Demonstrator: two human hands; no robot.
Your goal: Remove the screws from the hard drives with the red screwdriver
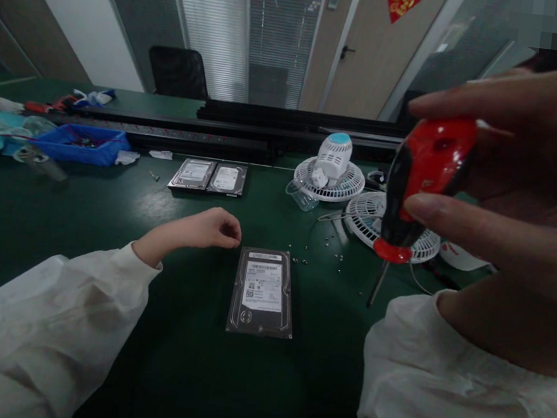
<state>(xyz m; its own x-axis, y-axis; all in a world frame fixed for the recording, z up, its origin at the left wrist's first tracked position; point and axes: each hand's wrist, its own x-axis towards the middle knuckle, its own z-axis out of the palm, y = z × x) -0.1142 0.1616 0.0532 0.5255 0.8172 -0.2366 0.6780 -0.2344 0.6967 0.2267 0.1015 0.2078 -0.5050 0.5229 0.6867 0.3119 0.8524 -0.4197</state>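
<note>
My right hand (pixel 517 182), raised close to the camera, grips a screwdriver (pixel 426 172) by its red and black handle. The thin metal shaft points down over the table and its tip touches nothing. A hard drive (pixel 264 291) lies flat on the dark green table, its white label facing up. Just off its far left corner is my left hand (pixel 218 229), with the fingers curled and the fingertips pressed together. Whatever may be between those fingertips is hidden. Several small screws (pixel 304 261) are scattered on the table to the right of the drive.
Two more hard drives (pixel 208 177) lie side by side farther back. White fan parts (pixel 330 174) and a round white grille (pixel 365 215) occupy the right. A blue tray (pixel 85 143) stands at the left. Long black rails (pixel 191 135) run along the back.
</note>
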